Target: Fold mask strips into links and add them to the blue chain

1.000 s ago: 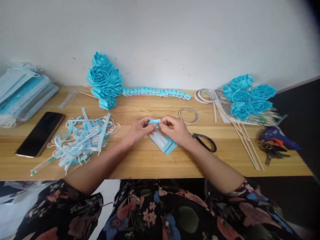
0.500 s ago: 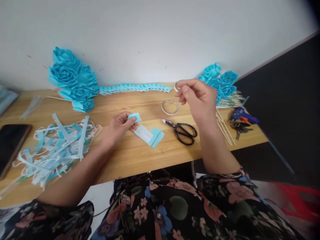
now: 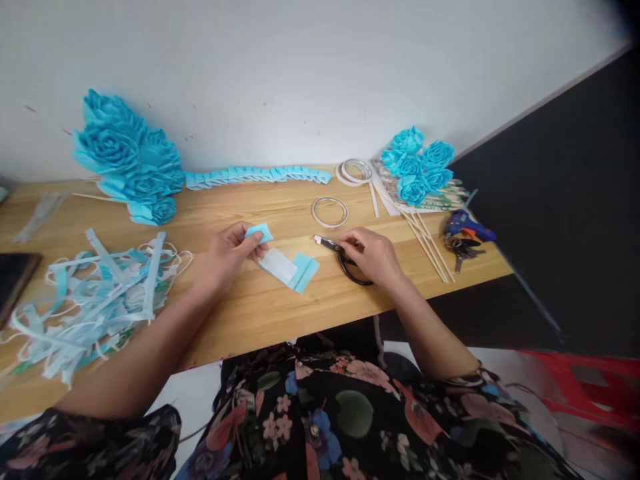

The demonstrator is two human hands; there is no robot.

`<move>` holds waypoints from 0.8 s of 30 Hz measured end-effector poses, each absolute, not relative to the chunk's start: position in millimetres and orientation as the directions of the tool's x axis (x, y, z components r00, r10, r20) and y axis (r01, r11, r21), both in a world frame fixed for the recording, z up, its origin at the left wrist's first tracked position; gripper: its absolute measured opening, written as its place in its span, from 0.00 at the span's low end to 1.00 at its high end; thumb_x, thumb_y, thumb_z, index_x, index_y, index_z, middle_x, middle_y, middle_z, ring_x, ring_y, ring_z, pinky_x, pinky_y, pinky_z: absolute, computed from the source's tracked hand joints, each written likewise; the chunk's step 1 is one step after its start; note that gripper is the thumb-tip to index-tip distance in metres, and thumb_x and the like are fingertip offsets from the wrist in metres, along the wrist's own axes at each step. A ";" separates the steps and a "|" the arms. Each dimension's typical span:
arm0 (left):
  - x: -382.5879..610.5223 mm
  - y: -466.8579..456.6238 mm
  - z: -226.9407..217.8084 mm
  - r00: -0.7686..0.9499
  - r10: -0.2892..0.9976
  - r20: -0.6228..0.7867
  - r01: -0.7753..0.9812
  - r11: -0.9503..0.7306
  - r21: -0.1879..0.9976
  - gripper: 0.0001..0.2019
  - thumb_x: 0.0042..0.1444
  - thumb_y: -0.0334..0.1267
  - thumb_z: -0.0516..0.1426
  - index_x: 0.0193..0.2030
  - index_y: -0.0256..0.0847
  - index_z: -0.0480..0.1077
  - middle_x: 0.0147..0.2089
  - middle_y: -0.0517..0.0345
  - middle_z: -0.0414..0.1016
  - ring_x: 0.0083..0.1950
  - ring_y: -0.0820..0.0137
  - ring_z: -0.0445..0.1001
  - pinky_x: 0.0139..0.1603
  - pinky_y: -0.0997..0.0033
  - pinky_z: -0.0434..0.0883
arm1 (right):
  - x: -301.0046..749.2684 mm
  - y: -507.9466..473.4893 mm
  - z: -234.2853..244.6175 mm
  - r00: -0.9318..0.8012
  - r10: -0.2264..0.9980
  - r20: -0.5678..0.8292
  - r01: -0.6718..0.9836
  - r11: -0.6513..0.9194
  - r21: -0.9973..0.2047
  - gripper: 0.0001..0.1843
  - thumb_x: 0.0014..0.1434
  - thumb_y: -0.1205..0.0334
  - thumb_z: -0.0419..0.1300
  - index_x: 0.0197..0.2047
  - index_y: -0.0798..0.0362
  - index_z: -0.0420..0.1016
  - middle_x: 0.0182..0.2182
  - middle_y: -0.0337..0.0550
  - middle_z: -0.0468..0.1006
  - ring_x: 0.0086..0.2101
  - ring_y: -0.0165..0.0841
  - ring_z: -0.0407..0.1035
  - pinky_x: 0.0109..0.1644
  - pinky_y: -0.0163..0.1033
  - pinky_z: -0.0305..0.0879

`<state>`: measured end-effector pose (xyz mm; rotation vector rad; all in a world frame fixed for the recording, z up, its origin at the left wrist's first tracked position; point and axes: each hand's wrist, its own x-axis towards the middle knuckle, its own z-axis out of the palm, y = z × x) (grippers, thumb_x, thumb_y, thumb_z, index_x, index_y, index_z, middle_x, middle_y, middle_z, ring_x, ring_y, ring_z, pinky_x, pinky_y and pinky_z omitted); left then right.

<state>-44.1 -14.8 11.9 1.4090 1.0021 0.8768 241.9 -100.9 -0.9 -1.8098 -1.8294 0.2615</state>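
My left hand (image 3: pixel 231 250) pinches a small folded piece of light-blue fabric (image 3: pixel 259 233) between thumb and fingers. Just below it, a strip of blue and white mask fabric (image 3: pixel 283 267) lies on the wooden table (image 3: pixel 235 320). My right hand (image 3: pixel 371 253) is on the black-handled scissors (image 3: pixel 356 273), its fingers curled around the upper handle and partly covering it. The scissors lie flat with their whitish tip toward the left. Beyond them is a thin roll of tape (image 3: pixel 330 225).
Cut mask strips and loops (image 3: pixel 100 300) are heaped at left, beside a phone (image 3: pixel 17 280). Blue fabric roses (image 3: pixel 120 153) and a pleated blue strip (image 3: pixel 257 176) lie along the wall. More roses (image 3: pixel 410 163), wooden sticks (image 3: pixel 425 243), keys (image 3: pixel 460 253) and a blue glue gun (image 3: pixel 470 225) are at right.
My right hand has come down from above the tape rolls onto the scissors. My left hand keeps its pinch on the blue fabric. The whole view has shifted slightly.
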 end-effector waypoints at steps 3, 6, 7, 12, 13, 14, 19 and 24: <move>-44.2 -13.7 10.6 0.355 0.934 -0.032 0.094 -0.002 0.996 0.10 0.55 0.42 0.60 0.30 0.36 0.71 0.26 0.58 0.76 0.26 0.74 0.71 0.30 0.73 0.70 | 239.4 -101.0 -4.5 0.034 0.959 0.281 0.882 0.104 -0.461 0.05 0.61 0.64 0.59 0.36 0.51 0.78 0.33 0.42 0.81 0.35 0.35 0.74 0.37 0.38 0.65; -44.5 -13.0 10.5 0.362 0.932 -0.034 0.102 -0.004 0.995 0.10 0.55 0.42 0.60 0.30 0.37 0.70 0.27 0.58 0.76 0.26 0.74 0.71 0.30 0.73 0.70 | 239.0 -99.1 -5.4 0.012 0.953 0.304 0.884 0.132 -0.449 0.06 0.62 0.64 0.59 0.38 0.50 0.79 0.34 0.42 0.82 0.34 0.35 0.74 0.38 0.38 0.65; -44.5 -13.0 10.9 0.363 0.931 -0.038 0.108 -0.002 0.994 0.10 0.55 0.42 0.60 0.30 0.37 0.70 0.26 0.58 0.76 0.26 0.74 0.71 0.30 0.73 0.70 | 238.9 -98.4 -5.4 -0.001 0.952 0.305 0.882 0.145 -0.449 0.06 0.63 0.63 0.59 0.39 0.50 0.79 0.35 0.42 0.82 0.35 0.35 0.74 0.38 0.39 0.65; -44.5 -13.3 12.7 0.363 0.930 -0.048 0.128 0.002 0.992 0.11 0.55 0.43 0.60 0.30 0.37 0.70 0.27 0.57 0.76 0.27 0.73 0.71 0.31 0.72 0.70 | 235.6 -95.6 -5.9 -0.030 0.949 0.313 0.889 0.169 -0.426 0.07 0.63 0.62 0.59 0.39 0.49 0.80 0.36 0.42 0.83 0.36 0.36 0.75 0.40 0.40 0.66; -44.6 -13.1 12.3 0.365 0.930 -0.046 0.127 0.000 0.992 0.11 0.55 0.43 0.60 0.30 0.37 0.70 0.27 0.57 0.76 0.27 0.74 0.71 0.31 0.72 0.70 | 234.9 -95.2 -6.8 -0.027 0.946 0.322 0.891 0.169 -0.421 0.07 0.64 0.63 0.59 0.38 0.49 0.80 0.36 0.42 0.83 0.37 0.36 0.75 0.40 0.40 0.66; -44.8 -12.8 11.5 0.368 0.929 -0.045 0.124 -0.001 0.992 0.11 0.55 0.43 0.60 0.30 0.37 0.70 0.27 0.57 0.76 0.26 0.74 0.71 0.31 0.73 0.70 | 234.4 -94.8 -8.1 -0.023 0.943 0.332 0.893 0.168 -0.418 0.07 0.64 0.63 0.59 0.38 0.49 0.80 0.36 0.42 0.83 0.37 0.36 0.75 0.40 0.40 0.66; -45.5 -11.4 7.3 0.365 0.930 -0.047 0.105 0.010 0.994 0.12 0.55 0.44 0.61 0.30 0.36 0.70 0.27 0.57 0.76 0.26 0.74 0.71 0.30 0.73 0.70 | 234.0 -93.1 -15.0 0.017 0.941 0.337 0.910 0.125 -0.396 0.07 0.63 0.63 0.59 0.39 0.48 0.79 0.35 0.41 0.83 0.37 0.36 0.75 0.39 0.39 0.65; -44.9 -12.9 9.6 0.361 0.931 -0.047 0.104 0.009 0.994 0.11 0.55 0.43 0.61 0.30 0.36 0.71 0.26 0.58 0.75 0.26 0.74 0.71 0.31 0.73 0.70 | 232.4 -90.9 -14.5 0.049 0.961 0.271 0.931 0.054 -0.361 0.07 0.64 0.63 0.57 0.38 0.49 0.77 0.35 0.42 0.81 0.38 0.36 0.74 0.38 0.39 0.62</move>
